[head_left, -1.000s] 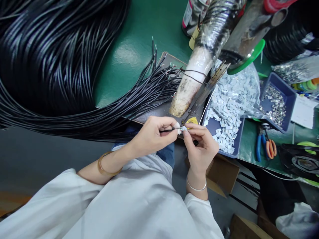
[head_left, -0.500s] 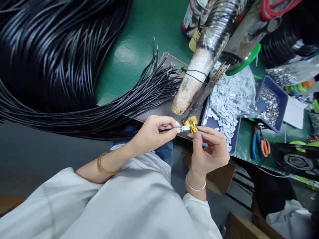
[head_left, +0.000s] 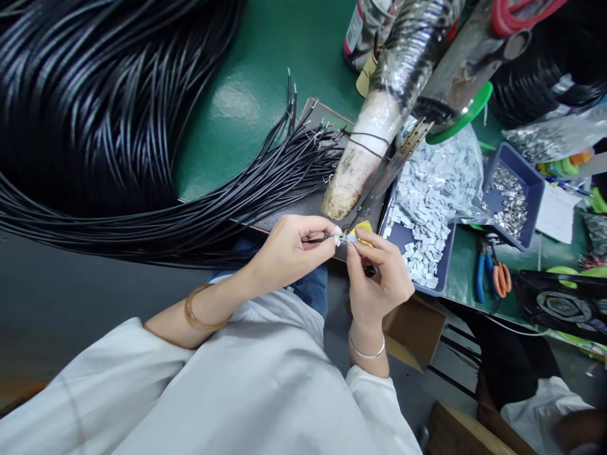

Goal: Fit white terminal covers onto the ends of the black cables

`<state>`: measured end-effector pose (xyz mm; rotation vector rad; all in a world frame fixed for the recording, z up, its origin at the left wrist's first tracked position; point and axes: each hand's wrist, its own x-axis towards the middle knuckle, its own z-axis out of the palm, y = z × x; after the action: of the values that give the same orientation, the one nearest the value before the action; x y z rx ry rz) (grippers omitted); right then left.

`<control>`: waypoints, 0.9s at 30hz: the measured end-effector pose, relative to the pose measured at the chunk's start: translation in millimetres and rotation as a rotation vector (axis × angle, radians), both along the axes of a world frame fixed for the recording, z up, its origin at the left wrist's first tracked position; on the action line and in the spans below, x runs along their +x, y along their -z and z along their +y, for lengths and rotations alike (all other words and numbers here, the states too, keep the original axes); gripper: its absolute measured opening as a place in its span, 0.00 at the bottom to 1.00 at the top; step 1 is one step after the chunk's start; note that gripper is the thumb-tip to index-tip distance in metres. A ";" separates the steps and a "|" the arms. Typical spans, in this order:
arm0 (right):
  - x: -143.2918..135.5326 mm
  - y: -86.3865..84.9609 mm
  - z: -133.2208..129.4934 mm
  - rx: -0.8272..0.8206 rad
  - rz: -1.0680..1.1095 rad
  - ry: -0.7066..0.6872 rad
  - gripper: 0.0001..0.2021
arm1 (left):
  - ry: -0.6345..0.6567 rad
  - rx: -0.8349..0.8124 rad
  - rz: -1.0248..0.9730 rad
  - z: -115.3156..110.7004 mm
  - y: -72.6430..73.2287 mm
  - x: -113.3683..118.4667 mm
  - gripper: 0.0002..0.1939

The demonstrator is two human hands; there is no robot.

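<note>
My left hand [head_left: 303, 245] is closed in a pinch round the end of a black cable [head_left: 315, 239]. At the cable's tip sits a small white connector [head_left: 349, 237]. My right hand [head_left: 379, 268] pinches this connector from the right, thumb below and forefinger above. Just behind the right fingertips is a yellow fixture [head_left: 364, 225], partly hidden by them. White wrapping covers some of my left fingertips. The thin wires at the join are too small to make out.
Black cables [head_left: 246, 186] with stripped ends lie left of a taped duct [head_left: 363, 145]. On the right stand a bin of white connectors [head_left: 427, 243] and a bin of metal terminals [head_left: 512, 202]. Blue-handled pliers [head_left: 481, 278] and orange-handled cutters [head_left: 501, 279] lie near the table edge.
My right hand has moved left from the yellow fixture to the white connector and now pinches it. The left hand keeps its grip on the cable, almost in place.
</note>
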<state>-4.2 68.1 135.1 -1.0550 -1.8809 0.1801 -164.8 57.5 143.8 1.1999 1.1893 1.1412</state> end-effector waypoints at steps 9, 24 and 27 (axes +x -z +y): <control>-1.7 -1.5 3.8 -0.040 0.033 -0.005 0.07 | -0.036 0.009 0.013 -0.3 2.6 2.5 0.07; 6.3 -0.5 -5.0 0.016 -0.054 -0.045 0.09 | 0.098 -0.100 -0.066 1.6 -1.0 -4.9 0.05; 30.8 3.0 -7.9 -0.007 0.011 0.041 0.03 | 0.145 -0.082 -0.023 -2.1 -2.8 -5.6 0.06</control>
<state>26.6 60.3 132.1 -1.0943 -1.8483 0.1687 -170.4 55.4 146.5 1.1874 1.1033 0.9860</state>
